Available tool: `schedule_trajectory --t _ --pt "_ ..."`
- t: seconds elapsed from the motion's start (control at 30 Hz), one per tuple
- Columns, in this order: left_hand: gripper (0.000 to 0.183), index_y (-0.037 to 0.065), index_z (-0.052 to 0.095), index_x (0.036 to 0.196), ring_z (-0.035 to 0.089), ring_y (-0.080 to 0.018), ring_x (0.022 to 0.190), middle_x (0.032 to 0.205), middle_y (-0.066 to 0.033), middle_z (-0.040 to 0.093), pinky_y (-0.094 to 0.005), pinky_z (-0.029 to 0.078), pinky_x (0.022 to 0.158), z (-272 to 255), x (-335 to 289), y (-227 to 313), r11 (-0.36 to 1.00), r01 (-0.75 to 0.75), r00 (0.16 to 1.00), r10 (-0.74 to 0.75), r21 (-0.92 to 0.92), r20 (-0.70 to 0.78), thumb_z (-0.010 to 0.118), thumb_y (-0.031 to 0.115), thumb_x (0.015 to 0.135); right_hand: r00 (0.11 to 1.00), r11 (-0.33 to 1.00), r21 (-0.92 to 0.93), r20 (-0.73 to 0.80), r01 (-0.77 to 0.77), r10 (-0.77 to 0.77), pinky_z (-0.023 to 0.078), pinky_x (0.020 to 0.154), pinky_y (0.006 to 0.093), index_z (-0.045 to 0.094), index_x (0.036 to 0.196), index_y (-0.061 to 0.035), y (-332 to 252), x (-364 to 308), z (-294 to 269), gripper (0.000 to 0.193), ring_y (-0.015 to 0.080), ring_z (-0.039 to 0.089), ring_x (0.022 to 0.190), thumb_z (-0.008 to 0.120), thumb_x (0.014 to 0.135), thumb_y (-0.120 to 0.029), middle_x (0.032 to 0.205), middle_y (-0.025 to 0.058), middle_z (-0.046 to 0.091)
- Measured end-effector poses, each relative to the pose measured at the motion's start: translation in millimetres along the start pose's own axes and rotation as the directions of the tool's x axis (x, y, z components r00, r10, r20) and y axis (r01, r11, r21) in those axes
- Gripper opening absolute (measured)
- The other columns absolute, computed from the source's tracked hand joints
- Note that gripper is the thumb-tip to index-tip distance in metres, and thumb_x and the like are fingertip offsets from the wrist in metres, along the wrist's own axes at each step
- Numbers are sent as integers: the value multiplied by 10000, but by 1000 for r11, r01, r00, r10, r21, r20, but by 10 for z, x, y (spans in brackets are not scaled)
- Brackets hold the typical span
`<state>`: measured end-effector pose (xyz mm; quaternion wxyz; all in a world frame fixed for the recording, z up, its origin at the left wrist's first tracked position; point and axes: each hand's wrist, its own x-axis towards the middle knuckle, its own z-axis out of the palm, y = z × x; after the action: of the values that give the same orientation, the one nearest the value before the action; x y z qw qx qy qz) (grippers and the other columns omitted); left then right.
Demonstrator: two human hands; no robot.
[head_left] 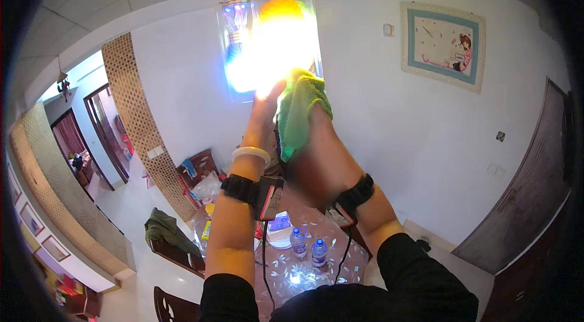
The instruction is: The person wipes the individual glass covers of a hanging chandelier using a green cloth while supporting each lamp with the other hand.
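Note:
Both my arms reach up to a lit pendant lamp with a clear glass cylinder shade (309, 17). My right hand (319, 124) is closed on a green cloth (297, 118), whose upper edge meets the lower right of the shade. My left hand (265, 106) is raised at the shade's lower left, seemingly against the glass. Strong yellow-white glare swallows its fingers, so their grip is hidden. Close behind on the left hangs a second glass pendant lamp (234, 48), glowing blue-white. A pale bangle (250, 154) circles my left wrist.
Below is a dining table (277, 273) with two water bottles (309, 249), a tissue box (280, 224) and plastic bags (207, 187). A chair with a dark green garment (164, 227) stands left. A framed clock (443, 45) hangs on the right wall. Cables run down from both wrist devices.

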<state>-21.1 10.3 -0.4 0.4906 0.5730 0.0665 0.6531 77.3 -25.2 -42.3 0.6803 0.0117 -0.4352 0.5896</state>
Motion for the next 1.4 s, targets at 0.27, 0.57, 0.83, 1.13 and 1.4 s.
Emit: schedule_trajectory --t 0.27,0.57,0.83,1.13,1.4 --pt "753 28 179 1206 259 -207 1103 1193 -118 282 -318 186 923 69 -57 43 997 6 994 -14 74 111 605 324 660 999 999 -32 -41 21 -22 451 581 256 475 916 -73 -50 -138 -66 203 138 520 690 447 786 -227 806 48 520" --pt "702 8 219 1185 293 -205 1082 1168 -116 318 -303 216 912 70 -54 64 996 -18 997 11 88 79 601 295 671 994 997 -66 -105 34 -41 454 573 259 479 899 -75 -37 -110 -120 200 142 522 676 445 787 -238 787 47 523" --pt "512 -20 348 1068 486 -174 839 962 -96 459 -254 402 730 46 -22 -28 1000 -10 999 10 -14 -41 610 99 644 958 983 -138 -244 120 -151 457 566 262 483 884 -77 -105 115 -99 199 146 525 665 444 788 -247 770 47 525" --pt "905 77 39 1246 169 -341 1150 1260 -219 102 -429 163 932 -109 52 -224 908 226 973 -193 -353 128 268 693 624 912 972 -173 -352 157 -210 461 558 265 487 867 -79 -257 293 -54 200 150 527 651 443 789 -258 751 46 527" --pt "633 63 107 1232 284 -320 1085 1213 -189 208 -423 241 905 76 106 -172 828 282 959 -232 -485 161 336 452 788 975 996 -95 -220 1 -22 436 461 290 507 783 -48 -450 275 -107 395 180 502 532 406 762 -429 652 83 518"
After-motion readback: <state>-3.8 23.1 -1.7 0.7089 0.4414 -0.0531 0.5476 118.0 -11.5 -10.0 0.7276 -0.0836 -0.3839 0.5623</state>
